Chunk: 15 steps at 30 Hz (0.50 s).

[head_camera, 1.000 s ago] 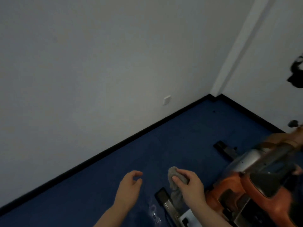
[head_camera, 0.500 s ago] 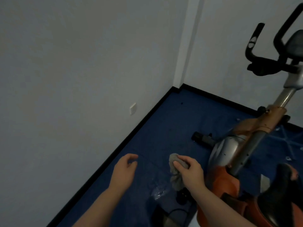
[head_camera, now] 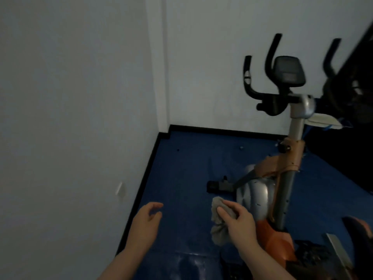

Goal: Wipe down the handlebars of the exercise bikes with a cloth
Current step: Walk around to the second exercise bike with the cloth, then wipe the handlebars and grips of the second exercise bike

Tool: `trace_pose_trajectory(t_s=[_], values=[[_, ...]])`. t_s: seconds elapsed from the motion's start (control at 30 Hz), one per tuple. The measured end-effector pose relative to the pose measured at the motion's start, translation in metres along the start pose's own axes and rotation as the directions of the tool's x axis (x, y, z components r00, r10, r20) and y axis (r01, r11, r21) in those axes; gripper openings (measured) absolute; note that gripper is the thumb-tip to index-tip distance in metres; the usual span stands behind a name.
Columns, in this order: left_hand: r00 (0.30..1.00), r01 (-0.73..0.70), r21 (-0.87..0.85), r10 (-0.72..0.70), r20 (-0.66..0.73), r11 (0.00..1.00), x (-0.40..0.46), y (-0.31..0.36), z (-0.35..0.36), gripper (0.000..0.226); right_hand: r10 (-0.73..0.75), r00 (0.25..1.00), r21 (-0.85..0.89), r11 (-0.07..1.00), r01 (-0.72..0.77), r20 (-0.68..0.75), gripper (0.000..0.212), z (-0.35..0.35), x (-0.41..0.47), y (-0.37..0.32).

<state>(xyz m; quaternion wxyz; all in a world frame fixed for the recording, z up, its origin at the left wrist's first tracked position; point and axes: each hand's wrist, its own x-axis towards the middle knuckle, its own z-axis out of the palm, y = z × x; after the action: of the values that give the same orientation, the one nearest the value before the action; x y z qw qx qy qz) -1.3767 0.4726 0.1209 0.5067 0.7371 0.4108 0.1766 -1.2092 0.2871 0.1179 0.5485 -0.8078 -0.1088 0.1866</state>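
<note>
Pinched in the right hand [head_camera: 240,223], the cloth [head_camera: 219,225] hangs low and near; left hand [head_camera: 146,221] loose, empty. Handlebars [head_camera: 270,63] stand far right (untouched): lift, wrap each grip fully.

My two forearms enter from the bottom edge, both bare, with no sleeve or cuff reaching as far as the frame shows. My left hand [head_camera: 145,221] wears no glove, ring or watch; its wrist is bare too. My right hand [head_camera: 240,224] is likewise ungloved, its fingers without rings, its wrist without a band or strap. Dim light and slight blur hide my nails and any finer marks.
</note>
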Motion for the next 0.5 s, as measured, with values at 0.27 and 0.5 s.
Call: trace_pose_trajectory(t_s=[0.27,0.5], values=[[0.966,-0.145,-0.064,0.155,0.205,0.987,0.074,0.058,0.044,0.028,-0.03,0.964,0.045,0.998,0.044,-0.265,0.023,-0.036,0.042,-0.044],[0.921,-0.244,-0.123,0.269,0.28,0.962,0.129,0.125,0.103,0.026,-0.082,0.897,0.068,0.99,0.123,-0.434,0.031,-0.083,0.115,-0.076]])
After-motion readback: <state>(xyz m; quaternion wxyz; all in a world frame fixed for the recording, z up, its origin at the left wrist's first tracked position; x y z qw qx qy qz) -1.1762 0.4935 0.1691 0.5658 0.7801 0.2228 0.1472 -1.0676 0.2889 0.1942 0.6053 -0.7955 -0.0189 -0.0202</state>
